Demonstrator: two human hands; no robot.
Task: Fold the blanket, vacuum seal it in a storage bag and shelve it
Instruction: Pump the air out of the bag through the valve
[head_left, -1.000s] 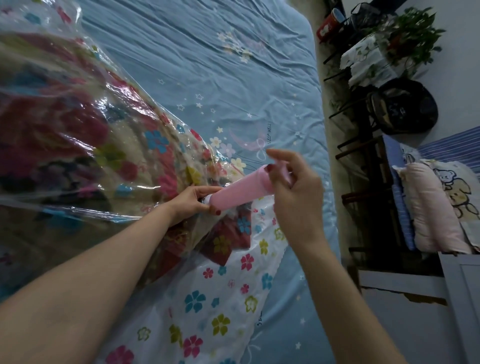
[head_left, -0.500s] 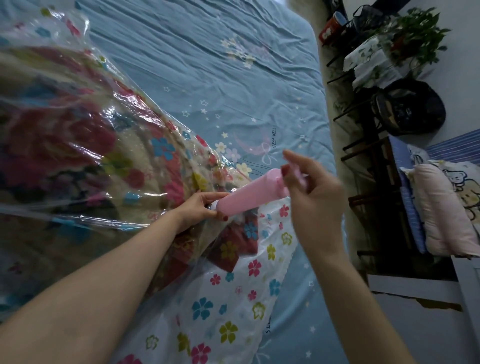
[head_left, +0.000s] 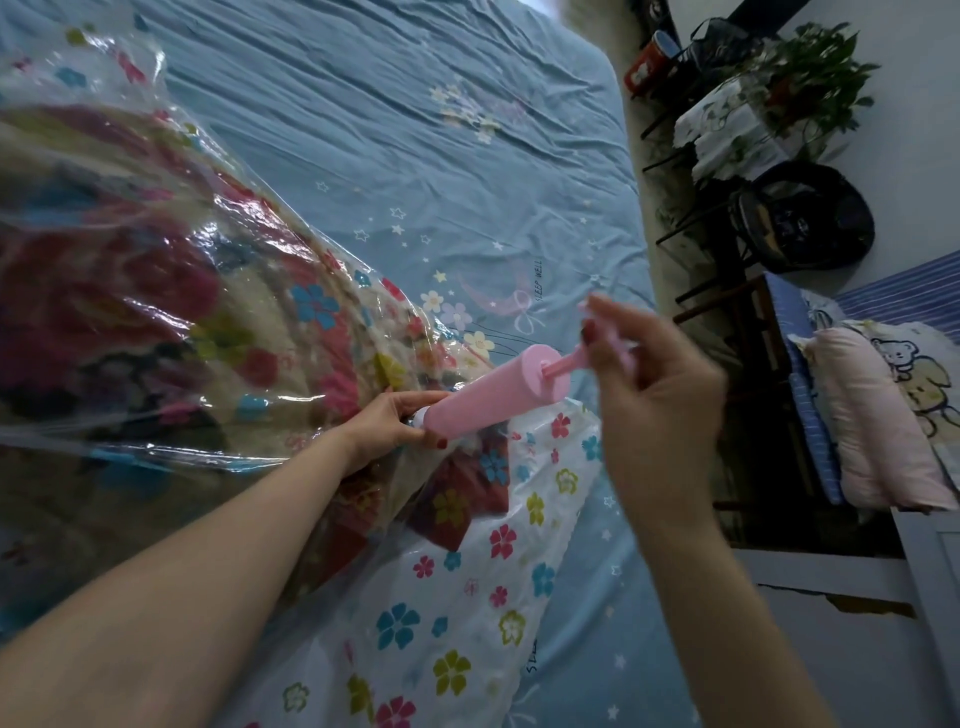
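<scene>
Head view: the pump (head_left: 491, 395) lies slanted across the middle, its lower end down at the bag (head_left: 218, 332), where the left hand (head_left: 387, 423) curls its fingers round the base. The rod sticks out of the pump's upper cap, and the right hand (head_left: 649, 384) pinches the handle (head_left: 621, 343) at its tip, just off the cap, blurred. The blanket (head_left: 130, 291) sits inside the clear bag, bulging over the left half of the bed (head_left: 467, 182). The bag's flowered flat end (head_left: 467, 597) runs under both forearms toward the near edge. Beyond the pump, blue sheet lies bare up to the far corner. The bed's right edge drops to a narrow strip of floor. Across it stand a plant (head_left: 810, 78), a dark basket (head_left: 810, 218) and pillows (head_left: 883, 415).
</scene>
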